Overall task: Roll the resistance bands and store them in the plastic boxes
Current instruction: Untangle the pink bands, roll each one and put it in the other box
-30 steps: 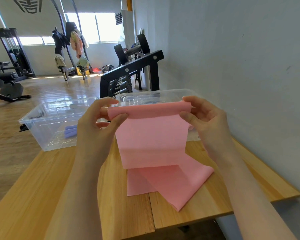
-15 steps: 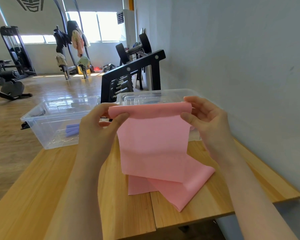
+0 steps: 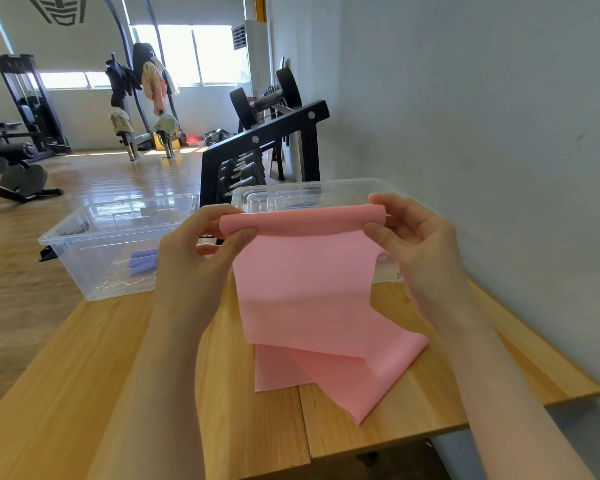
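Observation:
A pink resistance band hangs in the air above the wooden table, its top edge wound into a thin roll. My left hand pinches the roll's left end and my right hand pinches the right end. The band's loose tail lies folded on the table. Behind it stand two clear plastic boxes: the left box holds rolled purple bands, and the right box is partly hidden by the pink band.
A grey wall runs close along the right of the table. Past the boxes stands a black dumbbell rack. Gym machines stand on the wooden floor to the left. The table's near edge is below my forearms.
The roll at the top of the pink band has grown slightly as my fingers turned it, drawing the hanging part up a little. The hands stayed in place.

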